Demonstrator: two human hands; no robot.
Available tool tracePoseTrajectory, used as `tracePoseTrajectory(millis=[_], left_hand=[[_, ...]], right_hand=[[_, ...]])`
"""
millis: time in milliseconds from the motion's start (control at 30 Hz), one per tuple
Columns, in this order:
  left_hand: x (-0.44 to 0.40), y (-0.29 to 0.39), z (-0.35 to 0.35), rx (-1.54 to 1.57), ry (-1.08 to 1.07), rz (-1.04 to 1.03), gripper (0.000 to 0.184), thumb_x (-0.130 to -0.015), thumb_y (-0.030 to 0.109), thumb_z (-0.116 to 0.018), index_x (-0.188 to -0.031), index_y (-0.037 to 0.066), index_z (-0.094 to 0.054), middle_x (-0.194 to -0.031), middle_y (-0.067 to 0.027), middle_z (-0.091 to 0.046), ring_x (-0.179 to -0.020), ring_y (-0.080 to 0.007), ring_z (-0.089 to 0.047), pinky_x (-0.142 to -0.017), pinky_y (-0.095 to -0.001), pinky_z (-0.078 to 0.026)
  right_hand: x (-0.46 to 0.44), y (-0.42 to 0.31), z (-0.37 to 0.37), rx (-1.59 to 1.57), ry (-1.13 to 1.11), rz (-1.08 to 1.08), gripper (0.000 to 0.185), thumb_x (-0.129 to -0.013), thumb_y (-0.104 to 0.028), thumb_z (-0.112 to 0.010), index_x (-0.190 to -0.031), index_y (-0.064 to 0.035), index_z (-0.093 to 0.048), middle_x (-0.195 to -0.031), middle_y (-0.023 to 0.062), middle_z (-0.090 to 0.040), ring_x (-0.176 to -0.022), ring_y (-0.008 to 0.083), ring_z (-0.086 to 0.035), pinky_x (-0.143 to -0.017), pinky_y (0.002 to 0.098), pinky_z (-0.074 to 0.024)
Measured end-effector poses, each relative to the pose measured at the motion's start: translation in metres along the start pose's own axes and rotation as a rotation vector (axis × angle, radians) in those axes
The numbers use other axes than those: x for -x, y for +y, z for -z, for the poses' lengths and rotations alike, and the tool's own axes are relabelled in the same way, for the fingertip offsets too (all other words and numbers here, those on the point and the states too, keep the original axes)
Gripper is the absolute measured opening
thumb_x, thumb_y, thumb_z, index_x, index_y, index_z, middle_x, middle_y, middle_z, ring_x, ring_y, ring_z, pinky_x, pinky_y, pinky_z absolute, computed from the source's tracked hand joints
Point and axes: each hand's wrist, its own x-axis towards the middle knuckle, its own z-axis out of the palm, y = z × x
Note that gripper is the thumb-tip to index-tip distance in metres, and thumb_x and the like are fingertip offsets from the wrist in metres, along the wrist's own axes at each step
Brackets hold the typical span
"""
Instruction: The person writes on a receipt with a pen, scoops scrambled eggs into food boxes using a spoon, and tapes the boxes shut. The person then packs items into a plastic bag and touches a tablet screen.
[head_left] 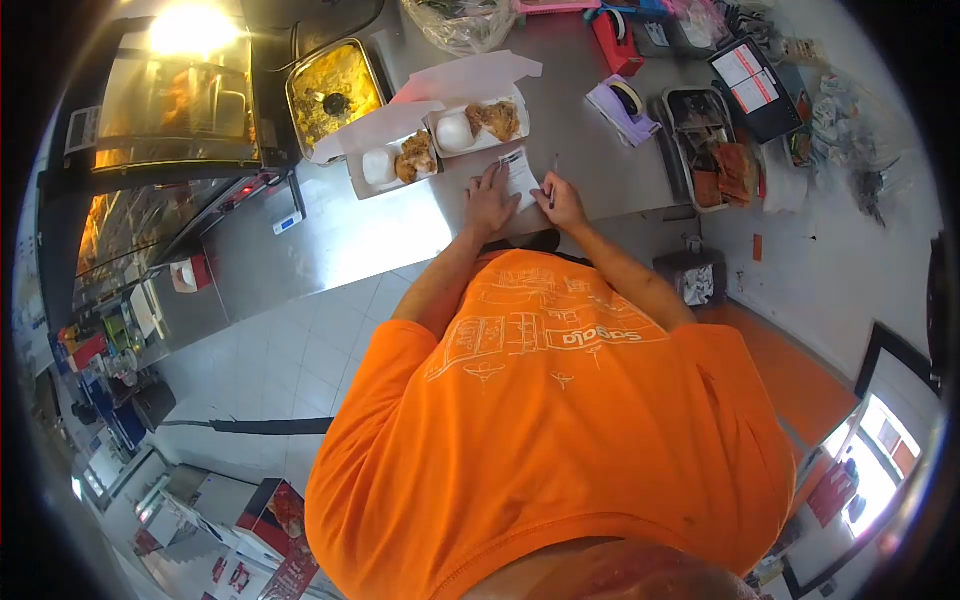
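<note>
A small slip of white paper (519, 180) with printed text lies on the steel counter, near its front edge. My left hand (490, 203) rests flat on the slip's left side, fingers stretched out. Closed around a pen (553, 186), my right hand (563, 204) sits at the slip's right edge. Just beyond are two open white takeaway boxes. The right box (462, 151) holds a rounded white portion and a piece of fried chicken (495, 121). In the left box (358, 184) there is a similar white portion beside fried chicken (414, 158).
A metal pan (379, 72) of yellow food stands behind the boxes. At left is a lit glass warming cabinet (180, 100). Tape dispensers, one red (617, 47) and one lilac (625, 112), and a metal tray (712, 205) of packets are to the right.
</note>
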Motion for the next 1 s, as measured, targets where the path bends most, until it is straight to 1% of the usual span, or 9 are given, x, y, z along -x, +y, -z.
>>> tracePoseTrajectory(millis=[200, 300, 400, 500, 600, 700, 800, 900, 1000], left_hand=[[0.000, 0.009, 0.003, -0.060, -0.030, 0.014, 0.078, -0.081, 0.045, -0.072, -0.149, 0.022, -0.041, -0.154, -0.0048, -0.033, -0.126, -0.0385, -0.043, -0.099, -0.0557, -0.040], [-0.003, 0.013, 0.012, -0.098, -0.057, 0.015, 0.079, -0.080, 0.046, -0.073, -0.149, 0.028, -0.041, -0.154, -0.0055, -0.033, -0.127, -0.0384, -0.043, -0.100, -0.0560, -0.040], [-0.006, 0.020, 0.025, -0.112, -0.136, 0.037, 0.081, -0.077, 0.048, -0.075, -0.149, 0.033, -0.041, -0.155, -0.0047, -0.031, -0.129, -0.0379, -0.042, -0.099, -0.0563, -0.040], [-0.013, 0.019, 0.027, -0.125, -0.187, 0.042, 0.084, -0.074, 0.047, -0.079, -0.148, 0.035, -0.041, -0.156, -0.0033, -0.028, -0.130, -0.0373, -0.041, -0.099, -0.0568, -0.041], [-0.014, 0.016, 0.028, -0.097, -0.205, 0.045, 0.087, -0.072, 0.046, -0.081, -0.148, 0.036, -0.041, -0.157, -0.0025, -0.026, -0.131, -0.0369, -0.040, -0.099, -0.0572, -0.041], [-0.014, 0.021, 0.030, -0.097, -0.208, 0.062, 0.090, -0.070, 0.045, -0.083, -0.148, 0.036, -0.040, -0.157, -0.0021, -0.025, -0.132, -0.0366, -0.040, -0.099, -0.0585, -0.041], [-0.015, 0.025, 0.034, -0.125, -0.207, 0.065, 0.090, -0.069, 0.039, -0.085, -0.148, 0.036, -0.042, -0.156, -0.0059, -0.029, -0.131, -0.0405, -0.040, -0.098, -0.0579, -0.044], [-0.014, 0.025, 0.034, -0.111, -0.194, 0.062, 0.091, -0.068, 0.038, -0.085, -0.148, 0.035, -0.043, -0.156, -0.0056, -0.028, -0.131, -0.0405, -0.041, -0.097, -0.0574, -0.045], [-0.016, 0.026, 0.035, -0.109, -0.228, 0.079, 0.091, -0.067, 0.039, -0.086, -0.148, 0.035, -0.043, -0.157, -0.0058, -0.027, -0.132, -0.0403, -0.040, -0.098, -0.0576, -0.045]], right_hand=[[0.009, -0.013, 0.013, 0.505, -0.012, -0.192, 0.029, -0.092, -0.031, -0.067, -0.088, -0.0049, -0.055, -0.076, 0.0192, -0.064, -0.073, 0.0412, -0.062, -0.063, 0.0464, -0.0470], [0.008, -0.027, 0.024, -0.001, 0.112, -0.141, 0.027, -0.095, -0.033, -0.061, -0.092, -0.0062, -0.060, -0.080, 0.0186, -0.066, -0.075, 0.0396, -0.064, -0.067, 0.0472, -0.0485], [0.010, -0.030, 0.018, -0.175, -0.040, -0.144, 0.023, -0.096, -0.030, -0.059, -0.097, -0.0083, -0.063, -0.085, 0.0163, -0.068, -0.079, 0.0382, -0.066, -0.069, 0.0455, -0.0504], [0.008, -0.014, 0.005, -0.061, -0.169, -0.014, 0.018, -0.095, -0.026, -0.059, -0.097, -0.0096, -0.063, -0.088, 0.0132, -0.069, -0.081, 0.0364, -0.067, -0.068, 0.0423, -0.0515], [0.005, -0.026, 0.006, 0.115, -0.034, -0.006, 0.014, -0.093, -0.024, -0.059, -0.097, -0.0107, -0.063, -0.088, 0.0120, -0.069, -0.080, 0.0363, -0.067, -0.067, 0.0415, -0.0515], [0.010, -0.023, 0.003, 0.160, -0.113, 0.031, 0.013, -0.093, -0.023, -0.059, -0.095, -0.0113, -0.064, -0.088, 0.0123, -0.069, -0.080, 0.0359, -0.067, -0.067, 0.0419, -0.0515], [0.017, -0.019, 0.008, 0.088, -0.110, 0.047, 0.013, -0.094, -0.023, -0.057, -0.096, -0.0112, -0.064, -0.086, 0.0131, -0.069, -0.081, 0.0367, -0.067, -0.067, 0.0428, -0.0509], [0.014, -0.028, 0.015, -0.030, 0.004, -0.010, 0.014, -0.095, -0.023, -0.057, -0.097, -0.0108, -0.065, -0.085, 0.0150, -0.068, -0.079, 0.0375, -0.066, -0.066, 0.0435, -0.0497], [0.005, -0.015, 0.013, -0.057, -0.163, 0.011, 0.016, -0.096, -0.023, -0.058, -0.097, -0.0086, -0.065, -0.083, 0.0180, -0.065, -0.077, 0.0389, -0.064, -0.065, 0.0429, -0.0490]])
